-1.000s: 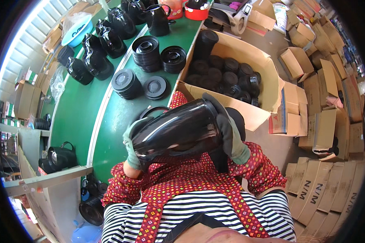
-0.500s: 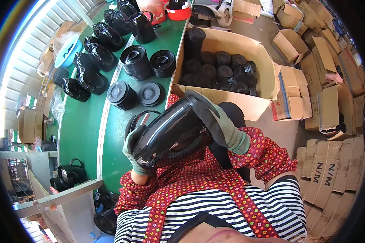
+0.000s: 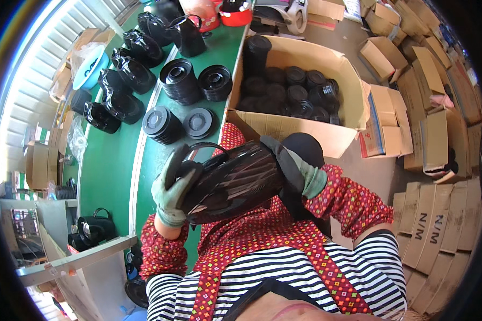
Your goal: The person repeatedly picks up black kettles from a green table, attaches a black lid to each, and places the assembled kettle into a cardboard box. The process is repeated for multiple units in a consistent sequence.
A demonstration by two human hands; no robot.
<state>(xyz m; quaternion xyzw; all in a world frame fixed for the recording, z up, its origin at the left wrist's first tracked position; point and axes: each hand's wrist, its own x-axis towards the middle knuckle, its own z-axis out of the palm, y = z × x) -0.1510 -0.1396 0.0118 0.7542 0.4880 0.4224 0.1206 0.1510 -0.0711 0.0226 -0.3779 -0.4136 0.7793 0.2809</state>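
Note:
A glossy black jug [image 3: 238, 184] with a thin curved handle lies on its side in front of my body, held between both hands. My left hand [image 3: 171, 187], in a pale green glove with dark-coated fingers, is closed around the jug's left end. At the other end, my right hand [image 3: 297, 168] in a matching glove is closed on the jug, its dark fingers over the rim. My palms and the jug's underside are hidden. Just beyond, on the green table [image 3: 118, 176], stand stacks of round black discs [image 3: 160, 124] and black ring-shaped parts [image 3: 179, 80].
Several more black jugs [image 3: 126, 101] stand along the table's left. A cardboard box [image 3: 310, 120] of round black parts adjoins the table on the right. Other cartons [image 3: 439, 230] are piled far right. A light blue basin [image 3: 91, 67] sits beyond the table's left edge.
The jug has turned in my hands and lies more level, with its handle now on the upper side. My left hand has moved left and shifted its grip on the jug's end.

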